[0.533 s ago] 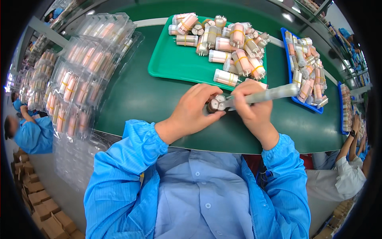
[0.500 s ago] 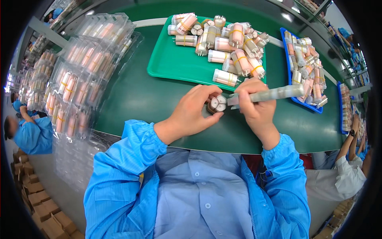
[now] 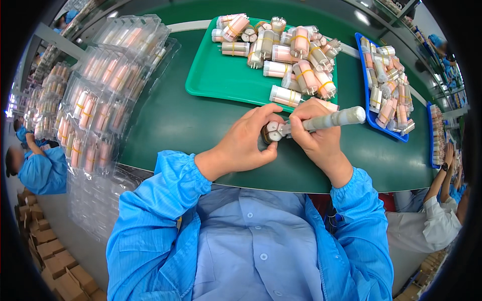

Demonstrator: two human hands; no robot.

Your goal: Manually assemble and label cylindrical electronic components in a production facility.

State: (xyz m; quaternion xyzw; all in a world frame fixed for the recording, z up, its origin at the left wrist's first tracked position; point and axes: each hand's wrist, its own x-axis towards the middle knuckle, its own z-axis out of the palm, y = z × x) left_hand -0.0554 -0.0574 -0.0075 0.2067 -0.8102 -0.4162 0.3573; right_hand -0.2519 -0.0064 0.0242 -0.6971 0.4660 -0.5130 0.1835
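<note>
My left hand (image 3: pixel 244 138) is closed round a bundle of three short cylinders (image 3: pixel 273 131), their white round ends facing up. Its thumb and fingers grip the sides just above the green table. In my right hand (image 3: pixel 321 143) is a pen-like tool (image 3: pixel 339 118) with a thick, pale translucent handle, held like a pen and slanting up to the right. The tool's narrow grey tip meets the right side of the white ends, its very point partly hidden by my fingers.
Beyond my hands a green tray (image 3: pixel 216 83) holds several banded bundles of pink, white and grey cylinders. A blue tray (image 3: pixel 365 80) of similar bundles stands right. Stacked clear plastic trays (image 3: pixel 108 65) fill the left. Co-workers sit at both sides; cardboard boxes (image 3: pixel 65 281) lie lower left.
My right hand has brought the tool left, so its tip now reaches the white ends instead of standing just beside them. The bundle has tilted slightly in my left hand.
</note>
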